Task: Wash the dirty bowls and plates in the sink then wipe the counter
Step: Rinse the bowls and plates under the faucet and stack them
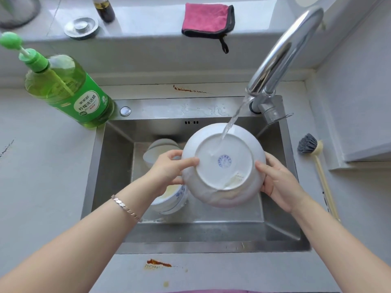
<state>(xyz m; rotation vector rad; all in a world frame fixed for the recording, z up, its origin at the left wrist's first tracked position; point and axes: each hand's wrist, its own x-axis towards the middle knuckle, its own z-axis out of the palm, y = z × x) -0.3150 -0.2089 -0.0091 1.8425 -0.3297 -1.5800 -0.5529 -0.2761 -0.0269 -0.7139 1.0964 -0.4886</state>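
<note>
Now both hands, left (169, 168) and right (277, 182), clamp curled fingers on the upturned plate (223, 166) between them, under the tap stream; wet glaze could slip it onto the bowls (169, 195) below.

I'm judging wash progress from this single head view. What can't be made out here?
1. The inside of the white bowl: head view, its underside faces the camera; the left hand and right hand grip its sides.
2. The stacked bowls in the sink: head view, partly covered by the left hand and white bowl; count unclear.
3. The blue stamp on the base: too small to read.
4. The dark bottle: cut off by the top edge.
</note>
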